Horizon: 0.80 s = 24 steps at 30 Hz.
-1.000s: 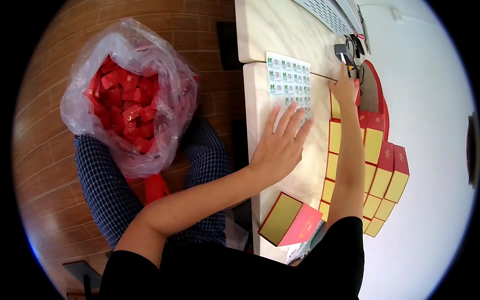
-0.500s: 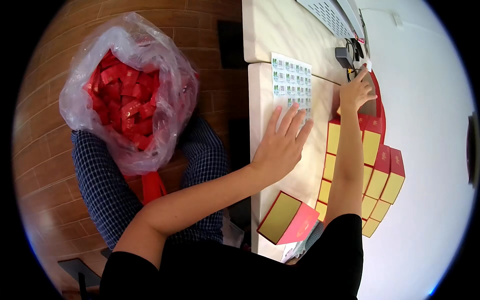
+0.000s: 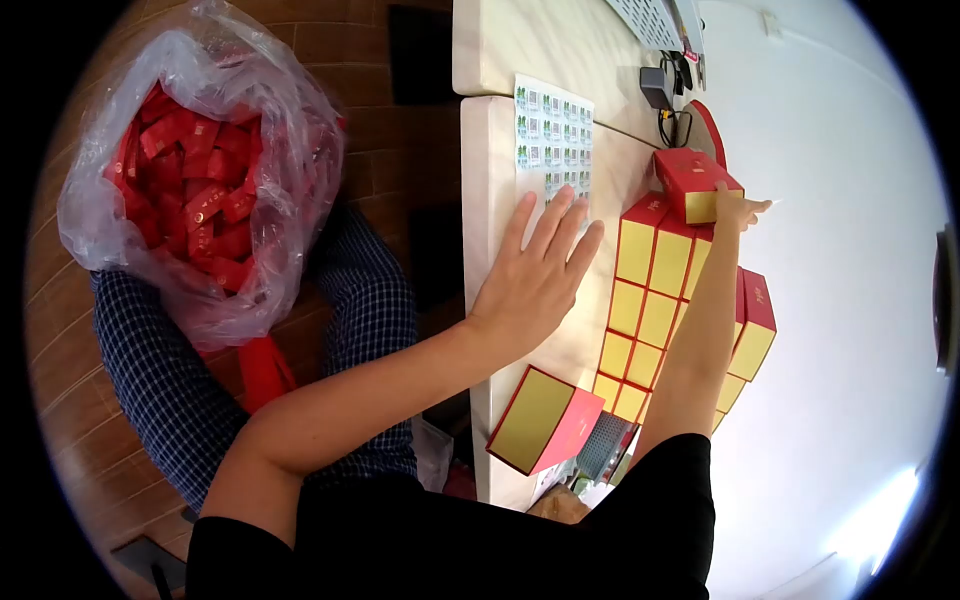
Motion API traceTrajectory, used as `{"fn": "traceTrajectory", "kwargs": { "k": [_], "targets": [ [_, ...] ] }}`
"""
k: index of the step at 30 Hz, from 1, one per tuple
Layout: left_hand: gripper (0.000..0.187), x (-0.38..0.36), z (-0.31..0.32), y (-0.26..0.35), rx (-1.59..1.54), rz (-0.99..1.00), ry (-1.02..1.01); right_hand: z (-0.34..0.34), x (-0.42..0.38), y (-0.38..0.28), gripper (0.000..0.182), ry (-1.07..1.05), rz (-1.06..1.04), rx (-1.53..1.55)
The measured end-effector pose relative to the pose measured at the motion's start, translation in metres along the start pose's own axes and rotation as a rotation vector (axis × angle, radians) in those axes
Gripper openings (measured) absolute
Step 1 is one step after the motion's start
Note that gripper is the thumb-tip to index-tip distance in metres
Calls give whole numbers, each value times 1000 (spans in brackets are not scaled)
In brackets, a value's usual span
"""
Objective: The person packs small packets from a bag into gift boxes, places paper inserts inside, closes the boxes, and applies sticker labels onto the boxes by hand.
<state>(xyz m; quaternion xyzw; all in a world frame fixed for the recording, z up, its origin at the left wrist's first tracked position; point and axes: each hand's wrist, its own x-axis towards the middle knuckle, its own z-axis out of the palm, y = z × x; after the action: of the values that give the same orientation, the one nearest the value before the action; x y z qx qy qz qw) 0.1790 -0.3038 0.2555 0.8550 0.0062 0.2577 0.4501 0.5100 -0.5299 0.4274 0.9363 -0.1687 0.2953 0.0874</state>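
My left hand (image 3: 535, 270) lies flat with fingers spread, its fingertips on the lower part of a sheet of printed stickers (image 3: 552, 135). At the top of a stack of red and gold gift boxes (image 3: 645, 270), my right hand (image 3: 737, 207) touches the near corner of one red box (image 3: 696, 180). One finger rests at that box's edge while another stretches out to the right. A small white bit shows by the outstretched fingertip, too small to name. Another red and gold box (image 3: 545, 420) stands apart near the table's front edge.
A clear plastic bag (image 3: 300, 200) full of red ribbon-like pieces (image 3: 200, 190) sits by my legs. The pale marble-patterned table (image 3: 490, 220) carries a black adapter (image 3: 655, 88) with cables and a grey perforated device (image 3: 645, 22). A white wall (image 3: 830, 300) borders the stack.
My right hand has drawn back from near the cables to the red box at the top of the stack, uncovering it. The view has shifted; my left hand stays by the sheet.
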Motion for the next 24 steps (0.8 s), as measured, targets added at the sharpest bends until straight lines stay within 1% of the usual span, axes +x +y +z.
{"fn": "traceTrajectory", "kwargs": {
  "k": [1, 3, 5, 6, 7, 9, 11, 13, 15, 17, 18, 19, 21, 22, 23, 24],
  "targets": [
    [61, 0, 0, 0, -6, 3, 0, -4, 2, -2, 126, 2, -57, 11],
    [60, 0, 0, 0, 9, 2, -6, -11, 3, -11, 126, 15, -82, -19],
    [60, 1, -1, 1, -7, 3, -11, -20, -9, -29, 123, -22, -230, -143],
    [60, 1, -1, 0, -19, 3, -19, -23, -19, -40, 120, 8, -302, -236],
    [60, 1, -2, -1, -16, 0, -16, -25, -32, -53, 120, 8, -306, -233],
    [59, 1, -2, -1, -21, 4, -9, -28, -62, -75, 106, 32, -507, -437],
    [59, 1, -3, -1, -31, 3, -17, -18, -93, -100, 111, 70, -557, -452],
    [59, 1, -2, 0, -39, 11, -30, 0, -122, -116, 103, 149, -703, -555],
    [61, 1, 0, 1, -20, -12, -23, 33, -134, -128, 95, 196, -739, -678],
    [62, 2, -2, 1, -28, -5, -31, 38, -145, -141, 92, 146, -756, -586],
    [63, 3, -2, 1, -43, -15, -30, 56, -138, -139, 94, 239, -781, -554],
    [63, 4, -1, 1, -38, 7, -32, 67, -134, -136, 94, 243, -759, -550],
    [64, 4, 2, 2, -52, -25, -15, 74, -132, -133, 98, 368, -845, -426],
    [65, 4, 1, 2, -83, -32, -27, 66, -133, -129, 97, 262, -856, -392],
    [65, 4, 0, 3, -81, -12, -30, 63, -134, -124, 97, 269, -836, -391],
    [65, 5, -2, 4, -95, -28, -43, 59, -135, -120, 98, 223, -863, -284]
  ]
}}
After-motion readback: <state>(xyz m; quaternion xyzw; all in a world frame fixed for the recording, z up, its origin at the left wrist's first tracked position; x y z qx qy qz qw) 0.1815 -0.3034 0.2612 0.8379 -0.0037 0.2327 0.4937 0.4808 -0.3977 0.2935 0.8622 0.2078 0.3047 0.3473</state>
